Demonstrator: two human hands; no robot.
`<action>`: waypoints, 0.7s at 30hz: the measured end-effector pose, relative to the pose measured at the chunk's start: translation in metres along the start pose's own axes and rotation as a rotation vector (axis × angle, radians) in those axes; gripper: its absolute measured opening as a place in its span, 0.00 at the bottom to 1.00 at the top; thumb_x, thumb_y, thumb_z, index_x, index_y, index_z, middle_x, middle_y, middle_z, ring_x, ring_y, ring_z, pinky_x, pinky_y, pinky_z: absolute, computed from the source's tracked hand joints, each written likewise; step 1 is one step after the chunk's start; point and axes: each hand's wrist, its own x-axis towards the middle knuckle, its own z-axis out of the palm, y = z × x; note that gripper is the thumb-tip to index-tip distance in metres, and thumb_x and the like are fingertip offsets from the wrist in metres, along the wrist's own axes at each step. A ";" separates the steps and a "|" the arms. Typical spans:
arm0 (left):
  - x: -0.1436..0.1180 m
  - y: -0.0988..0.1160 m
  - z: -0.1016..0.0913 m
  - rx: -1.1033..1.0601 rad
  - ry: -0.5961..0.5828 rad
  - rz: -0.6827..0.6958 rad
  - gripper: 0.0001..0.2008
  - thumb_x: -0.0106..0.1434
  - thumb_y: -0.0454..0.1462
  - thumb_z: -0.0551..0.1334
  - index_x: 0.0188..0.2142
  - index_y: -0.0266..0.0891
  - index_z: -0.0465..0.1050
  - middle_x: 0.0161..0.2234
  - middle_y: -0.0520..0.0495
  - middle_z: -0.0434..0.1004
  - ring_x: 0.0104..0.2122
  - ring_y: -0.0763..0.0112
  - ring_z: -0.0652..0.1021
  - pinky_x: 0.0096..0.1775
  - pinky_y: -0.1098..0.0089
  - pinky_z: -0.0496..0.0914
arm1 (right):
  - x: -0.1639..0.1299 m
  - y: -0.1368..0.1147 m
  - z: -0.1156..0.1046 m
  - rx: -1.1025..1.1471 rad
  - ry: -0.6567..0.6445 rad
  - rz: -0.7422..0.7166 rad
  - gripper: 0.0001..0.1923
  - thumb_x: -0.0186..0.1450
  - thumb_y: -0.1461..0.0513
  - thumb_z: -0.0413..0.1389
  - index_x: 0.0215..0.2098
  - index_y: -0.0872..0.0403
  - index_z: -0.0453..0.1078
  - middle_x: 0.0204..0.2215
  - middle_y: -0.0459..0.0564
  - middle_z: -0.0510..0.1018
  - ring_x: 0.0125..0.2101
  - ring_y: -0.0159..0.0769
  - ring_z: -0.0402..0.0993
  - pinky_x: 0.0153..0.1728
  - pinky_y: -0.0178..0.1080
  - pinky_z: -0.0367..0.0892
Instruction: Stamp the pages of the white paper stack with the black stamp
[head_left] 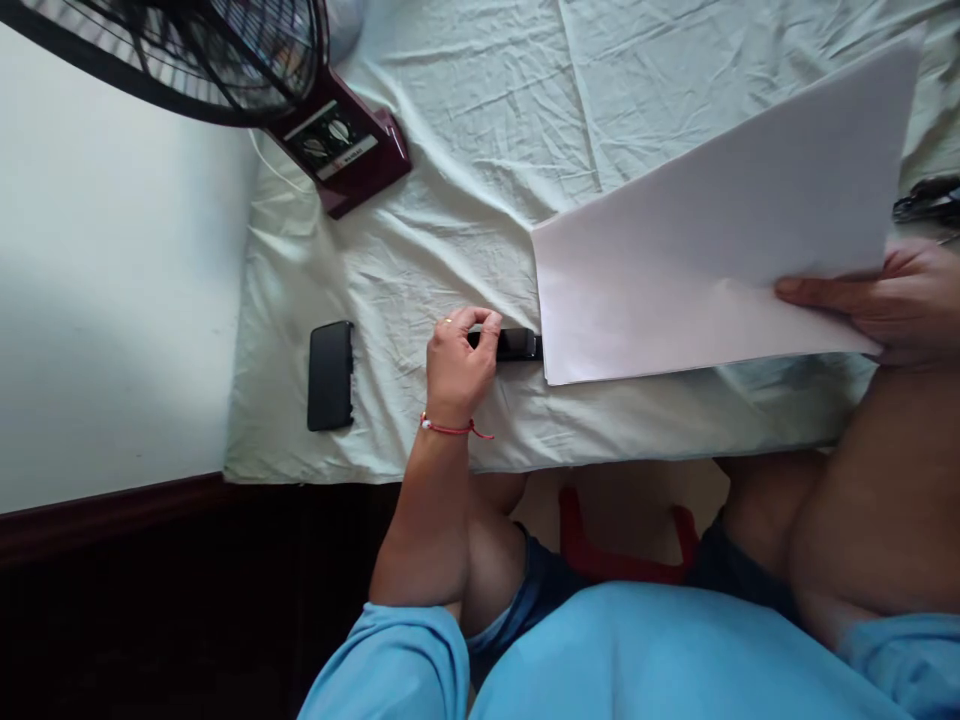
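My left hand [463, 362], with a ring and a red string bracelet, is closed in a pinch on one end of a small, slim, glossy black object [516, 344]. That object lies on the cloth; its exact kind is unclear. Its other end meets the left edge of a stack of white paper sheets [705, 240], which hides the tip. At the right, my right hand [911, 305] grips the stack by its near right part, thumb on top and fingers hidden underneath. The stack slants up toward the far right.
A black phone [330, 376] lies face-down or dark on the pale cloth [465, 180], left of my left hand. A dark red fan [360, 150] stands at the back left against the white wall [112, 280]. A black item [926, 200] sits at the right edge. Below is a red stool [626, 560].
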 end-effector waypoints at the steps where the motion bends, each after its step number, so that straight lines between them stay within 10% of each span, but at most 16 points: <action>1: 0.001 -0.001 0.000 0.030 -0.044 0.001 0.10 0.72 0.42 0.64 0.38 0.42 0.83 0.41 0.43 0.87 0.45 0.57 0.83 0.53 0.59 0.73 | 0.000 0.000 0.000 -0.007 0.003 -0.003 0.11 0.58 0.61 0.75 0.39 0.50 0.86 0.45 0.48 0.88 0.33 0.29 0.82 0.27 0.21 0.73; 15: 0.004 -0.004 0.006 0.156 -0.130 0.022 0.20 0.79 0.47 0.55 0.37 0.43 0.80 0.40 0.38 0.85 0.45 0.51 0.82 0.53 0.53 0.73 | -0.012 -0.018 0.021 -0.020 0.094 -0.053 0.07 0.59 0.62 0.76 0.33 0.52 0.85 0.38 0.53 0.86 0.30 0.32 0.77 0.39 0.43 0.79; 21: -0.001 0.002 0.011 0.256 -0.133 -0.014 0.22 0.81 0.48 0.51 0.52 0.43 0.81 0.68 0.34 0.76 0.71 0.44 0.71 0.74 0.41 0.60 | -0.016 -0.022 0.026 -0.034 0.145 -0.058 0.07 0.59 0.63 0.76 0.32 0.51 0.84 0.35 0.52 0.85 0.33 0.35 0.80 0.40 0.44 0.80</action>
